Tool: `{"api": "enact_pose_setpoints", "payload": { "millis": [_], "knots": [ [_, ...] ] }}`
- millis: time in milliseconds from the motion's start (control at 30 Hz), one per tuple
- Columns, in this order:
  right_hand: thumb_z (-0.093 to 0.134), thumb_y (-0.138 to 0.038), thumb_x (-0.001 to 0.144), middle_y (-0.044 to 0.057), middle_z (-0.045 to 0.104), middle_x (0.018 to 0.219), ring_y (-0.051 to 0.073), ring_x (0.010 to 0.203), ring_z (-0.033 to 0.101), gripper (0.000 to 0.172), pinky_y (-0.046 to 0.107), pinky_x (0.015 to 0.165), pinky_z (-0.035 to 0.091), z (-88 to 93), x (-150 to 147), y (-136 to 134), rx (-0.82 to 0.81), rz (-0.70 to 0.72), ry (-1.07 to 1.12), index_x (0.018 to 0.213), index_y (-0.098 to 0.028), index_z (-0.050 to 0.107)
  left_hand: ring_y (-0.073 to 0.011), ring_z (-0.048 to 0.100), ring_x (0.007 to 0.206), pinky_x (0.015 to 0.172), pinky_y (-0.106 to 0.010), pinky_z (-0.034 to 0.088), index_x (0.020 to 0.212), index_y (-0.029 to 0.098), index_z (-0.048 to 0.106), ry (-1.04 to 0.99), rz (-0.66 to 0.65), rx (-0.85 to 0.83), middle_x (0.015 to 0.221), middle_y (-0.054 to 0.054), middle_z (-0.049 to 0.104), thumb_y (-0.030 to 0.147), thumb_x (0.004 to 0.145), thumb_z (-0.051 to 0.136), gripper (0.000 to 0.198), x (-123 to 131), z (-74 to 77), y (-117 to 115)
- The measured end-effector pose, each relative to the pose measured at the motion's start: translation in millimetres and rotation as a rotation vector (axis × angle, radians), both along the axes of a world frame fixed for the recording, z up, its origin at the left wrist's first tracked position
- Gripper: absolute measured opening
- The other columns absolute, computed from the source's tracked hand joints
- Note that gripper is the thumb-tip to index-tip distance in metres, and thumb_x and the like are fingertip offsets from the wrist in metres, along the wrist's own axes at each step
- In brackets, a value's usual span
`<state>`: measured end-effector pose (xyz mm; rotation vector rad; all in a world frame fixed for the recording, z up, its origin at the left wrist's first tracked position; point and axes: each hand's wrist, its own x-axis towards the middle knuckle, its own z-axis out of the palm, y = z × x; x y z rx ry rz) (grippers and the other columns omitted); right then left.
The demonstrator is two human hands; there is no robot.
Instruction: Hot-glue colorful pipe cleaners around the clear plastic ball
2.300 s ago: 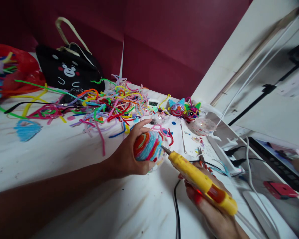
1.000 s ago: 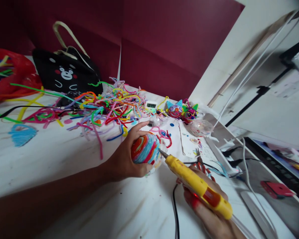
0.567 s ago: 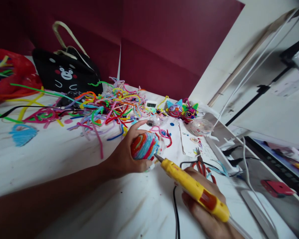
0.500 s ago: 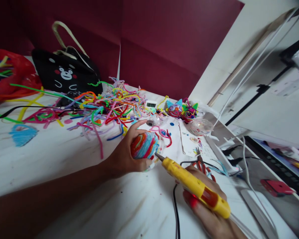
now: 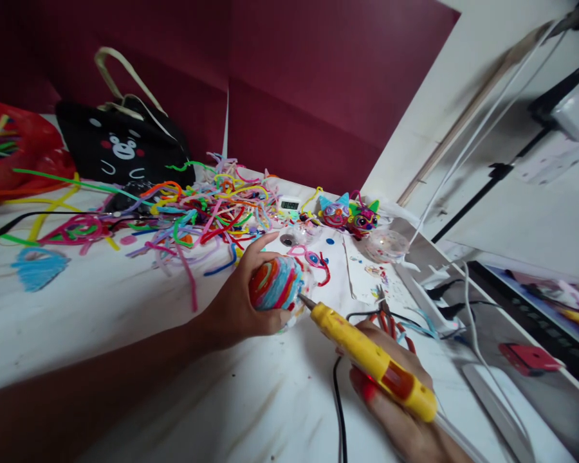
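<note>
My left hand (image 5: 244, 292) is wrapped round a ball (image 5: 276, 286) covered in orange, blue and red fuzzy strips; part of its right side looks clear. In my right hand (image 5: 390, 379) is a yellow hot glue gun (image 5: 371, 357), its metal nozzle at the right side of the ball. Whether the nozzle touches the surface I cannot tell. Just behind the ball lie a pink loop with a blue eye-like disc (image 5: 312, 258) and a bent red pipe cleaner (image 5: 325, 271).
Behind lie a heap of pipe cleaners (image 5: 222, 209), a small clock (image 5: 289, 204), two cat-faced balls (image 5: 335, 211) and a black bag (image 5: 120, 145). On the right are pliers (image 5: 383, 308), a clear bowl (image 5: 386, 245) and a power strip (image 5: 422, 289). A black cable (image 5: 338, 399) crosses the table.
The whole view has shifted slightly. Both hands keep their grips, and the nozzle stays at the same side of the ball.
</note>
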<state>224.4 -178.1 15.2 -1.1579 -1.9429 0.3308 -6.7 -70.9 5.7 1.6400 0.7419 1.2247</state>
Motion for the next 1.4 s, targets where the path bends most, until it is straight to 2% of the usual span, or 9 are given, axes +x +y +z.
{"api": "enact_pose_setpoints", "payload": {
  "millis": [100, 267, 433, 633, 733, 1000, 1133, 1400],
  "knots": [
    [0.056, -0.022, 0.087, 0.003, 0.07, 0.085, 0.021, 0.074, 0.068, 0.015, 0.028, 0.058, 0.054, 1.1, -3, -2, -0.012, -0.041, -0.005, 0.098, -0.027, 0.065, -0.0224, 0.067, 0.097, 0.085, -0.033, 0.054, 0.148, 0.028, 0.031, -0.005, 0.005, -0.001, 0.126, -0.008, 0.06, 0.025, 0.059, 0.08, 0.101, 0, -1.4, 1],
    [0.055, -0.02, 0.087, 0.001, 0.065, 0.079, 0.018, 0.064, 0.065, 0.012, 0.025, 0.055, 0.052, 1.4, -5, -2, -0.006, -0.016, 0.002, 0.094, -0.027, 0.062, -0.0227, 0.066, 0.097, 0.084, -0.033, 0.056, 0.148, 0.028, 0.032, -0.021, 0.015, 0.005, 0.125, -0.008, 0.061, 0.022, 0.059, 0.081, 0.102, 0, -3.3, 1],
    [0.061, -0.024, 0.086, 0.003, 0.071, 0.088, 0.022, 0.075, 0.07, 0.015, 0.029, 0.062, 0.056, -6.4, 3, -1, 0.058, -0.093, -0.035, 0.1, -0.026, 0.064, -0.0223, 0.067, 0.094, 0.081, -0.034, 0.057, 0.149, 0.029, 0.031, -0.024, 0.001, -0.01, 0.126, -0.009, 0.06, 0.023, 0.058, 0.082, 0.104, 1, -2.9, 0],
    [0.053, -0.013, 0.087, 0.002, 0.067, 0.086, 0.019, 0.077, 0.069, 0.02, 0.026, 0.06, 0.052, 3.0, 2, 1, -0.022, 0.007, -0.015, 0.099, -0.025, 0.064, -0.0235, 0.066, 0.097, 0.085, -0.036, 0.055, 0.148, 0.029, 0.031, -0.014, 0.013, 0.005, 0.126, -0.009, 0.059, 0.025, 0.058, 0.079, 0.102, 2, -2.3, -1],
    [0.051, -0.013, 0.088, 0.002, 0.067, 0.087, 0.019, 0.078, 0.068, 0.022, 0.027, 0.061, 0.052, 7.9, 1, 1, -0.014, 0.005, -0.005, 0.1, -0.024, 0.065, -0.0235, 0.067, 0.095, 0.087, -0.038, 0.054, 0.148, 0.03, 0.032, -0.007, 0.018, 0.026, 0.124, -0.008, 0.061, 0.023, 0.058, 0.078, 0.101, 1, -1.1, -2],
    [0.053, -0.012, 0.084, 0.003, 0.067, 0.085, 0.019, 0.071, 0.068, 0.024, 0.026, 0.056, 0.052, 3.4, 3, 0, -0.023, -0.042, 0.029, 0.099, -0.024, 0.066, -0.0228, 0.067, 0.096, 0.083, -0.032, 0.056, 0.149, 0.031, 0.029, 0.017, -0.002, 0.032, 0.127, -0.008, 0.06, 0.022, 0.058, 0.079, 0.104, 1, 0.1, -4],
    [0.054, -0.012, 0.084, 0.003, 0.07, 0.088, 0.022, 0.077, 0.07, 0.025, 0.027, 0.056, 0.053, 3.4, 1, 0, -0.019, -0.018, 0.022, 0.101, -0.026, 0.066, -0.0225, 0.067, 0.095, 0.082, -0.032, 0.056, 0.149, 0.033, 0.028, 0.024, -0.021, 0.033, 0.128, -0.007, 0.059, 0.02, 0.059, 0.078, 0.104, 1, 0.3, -3],
    [0.053, -0.015, 0.086, 0.002, 0.067, 0.084, 0.02, 0.076, 0.067, 0.02, 0.027, 0.06, 0.051, 0.7, -4, -2, -0.013, -0.028, 0.063, 0.097, -0.026, 0.065, -0.0223, 0.066, 0.101, 0.091, -0.034, 0.053, 0.149, 0.033, 0.029, 0.035, -0.005, 0.067, 0.127, -0.005, 0.059, 0.018, 0.059, 0.077, 0.103, 0, -2.7, -2]
  ]
}}
